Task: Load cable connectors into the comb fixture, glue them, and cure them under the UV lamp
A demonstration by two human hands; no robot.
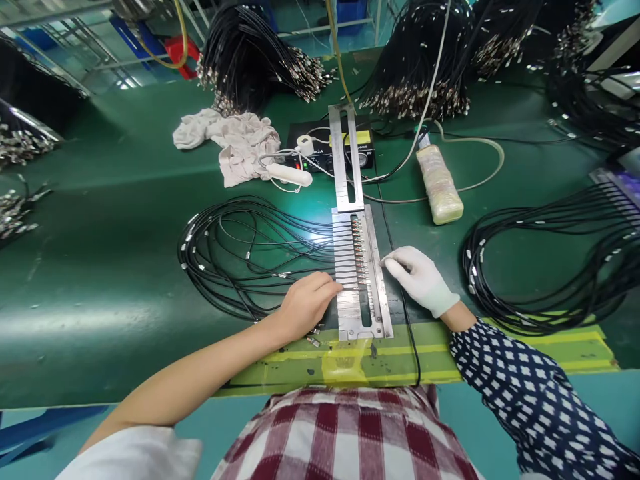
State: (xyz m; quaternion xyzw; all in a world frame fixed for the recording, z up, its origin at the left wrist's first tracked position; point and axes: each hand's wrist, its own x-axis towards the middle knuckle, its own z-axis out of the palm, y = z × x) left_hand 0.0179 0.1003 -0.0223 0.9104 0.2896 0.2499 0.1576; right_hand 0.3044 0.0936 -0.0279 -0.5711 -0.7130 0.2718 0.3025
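Note:
A slotted metal fixture (pixel 350 313) lies on the green table, with several black cables laid side by side across it, their metal ends lined up over its slot. My bare left hand (pixel 309 303) pinches a black cable at the fixture's left edge. On the other side, my right hand (pixel 419 277) wears a white glove; its thumb and index finger are pressed together beside the fixture's right edge, and what they hold is too small to name. The looped cable bundle (pixel 187 250) spreads to the left. Above the fixture lies a second slotted metal plate (pixel 340 160).
Behind the plate sits a black control box (pixel 367 157), with a crumpled cloth (pixel 247 143) to its left. A wrapped bottle (pixel 440 187) lies at the right. Another cable coil (pixel 473 260) is further right. Large cable bundles (pixel 245 47) line the back.

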